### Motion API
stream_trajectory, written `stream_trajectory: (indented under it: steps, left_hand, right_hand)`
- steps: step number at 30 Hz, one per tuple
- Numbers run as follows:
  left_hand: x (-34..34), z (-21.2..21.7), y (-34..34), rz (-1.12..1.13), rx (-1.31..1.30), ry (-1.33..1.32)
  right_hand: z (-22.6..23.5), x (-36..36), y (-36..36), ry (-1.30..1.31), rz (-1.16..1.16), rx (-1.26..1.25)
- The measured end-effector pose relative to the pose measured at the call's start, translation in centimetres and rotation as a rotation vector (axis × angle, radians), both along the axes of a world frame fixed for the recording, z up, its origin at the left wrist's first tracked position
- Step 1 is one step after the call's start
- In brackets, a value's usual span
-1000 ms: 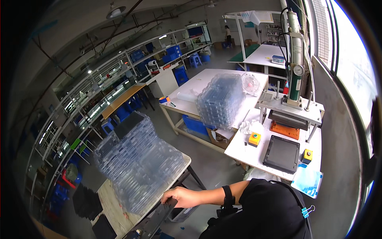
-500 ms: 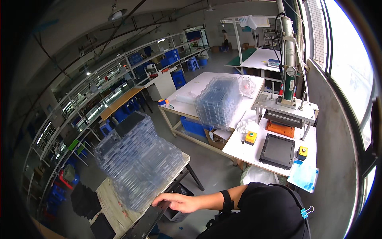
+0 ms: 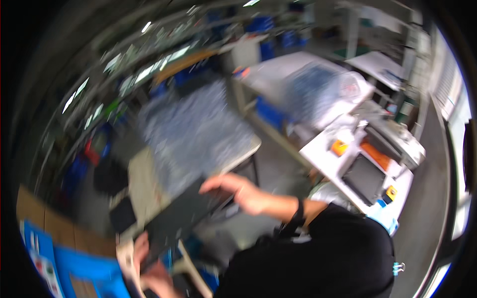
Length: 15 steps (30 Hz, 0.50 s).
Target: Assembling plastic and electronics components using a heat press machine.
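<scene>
Frame blurred. Right hand (image 3: pixel 237 191) lies flat, fingers spread, on dark tray (image 3: pixel 181 216); left hand (image 3: pixel 141 248) grips tray's near end. Clear tray stack (image 3: pixel 198 131) behind on worktop (image 3: pixel 141 174).

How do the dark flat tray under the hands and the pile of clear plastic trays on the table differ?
The dark flat tray is black, opaque and single; the pile of clear plastic trays is see-through and stacked high. The dark tray juts off the table edge, with the right hand on its far part and the left hand at its near end; no hand touches the pile.
</scene>
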State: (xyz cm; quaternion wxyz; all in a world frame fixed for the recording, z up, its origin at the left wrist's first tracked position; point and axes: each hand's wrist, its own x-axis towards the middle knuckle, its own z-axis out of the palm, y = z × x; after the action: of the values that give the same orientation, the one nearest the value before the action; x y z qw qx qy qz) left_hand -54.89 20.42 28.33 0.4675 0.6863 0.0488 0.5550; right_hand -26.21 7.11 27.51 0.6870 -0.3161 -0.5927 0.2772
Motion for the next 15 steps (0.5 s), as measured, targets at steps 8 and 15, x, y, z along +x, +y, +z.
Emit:
stream_trajectory:
  steps: [8,15]
  left_hand:
    - [-0.8,1.1,-1.0,0.108,0.033,0.087]
    - [-3.3,1.0,-2.5,0.179,-0.022,0.128]
  right_hand:
    - [-0.4,-0.4,1.0,-0.037,-0.025,0.057]
    - [-1.3,-2.1,2.5,0.047,0.057,0.015]
